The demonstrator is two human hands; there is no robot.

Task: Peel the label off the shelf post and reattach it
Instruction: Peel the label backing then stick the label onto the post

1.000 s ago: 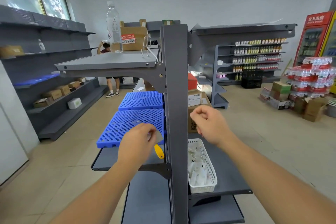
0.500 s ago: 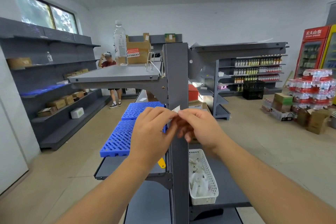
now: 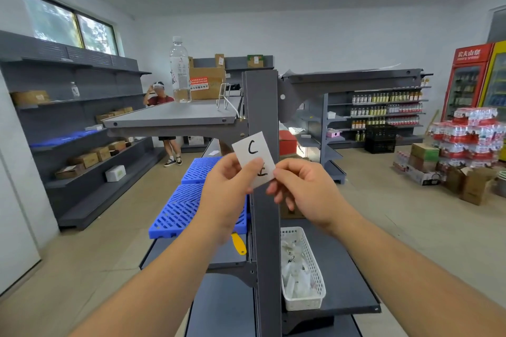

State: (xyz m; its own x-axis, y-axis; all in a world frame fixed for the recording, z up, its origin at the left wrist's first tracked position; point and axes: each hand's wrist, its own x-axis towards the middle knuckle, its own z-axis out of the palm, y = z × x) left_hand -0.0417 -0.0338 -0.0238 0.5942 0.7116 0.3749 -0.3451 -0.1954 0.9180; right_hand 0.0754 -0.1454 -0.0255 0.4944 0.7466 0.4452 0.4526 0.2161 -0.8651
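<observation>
A white paper label (image 3: pixel 253 154) with a black handwritten "C" is held up in front of the grey upright shelf post (image 3: pixel 261 107). My left hand (image 3: pixel 227 194) pinches its lower left edge with thumb over the face. My right hand (image 3: pixel 304 191) pinches its lower right corner. The label tilts slightly left and covers part of the post; whether it touches the post I cannot tell.
A white basket (image 3: pixel 306 279) of paper slips sits on the lower right shelf. A yellow scraper (image 3: pixel 238 244) and blue grid crates (image 3: pixel 191 200) lie on the left shelf. A water bottle (image 3: pixel 180 71) stands on the top shelf. A person (image 3: pixel 163 101) stands behind.
Both hands rose from the lower shelf and met at the post; the label, first barely visible between my fingers, is now spread out facing me. The view tilted up.
</observation>
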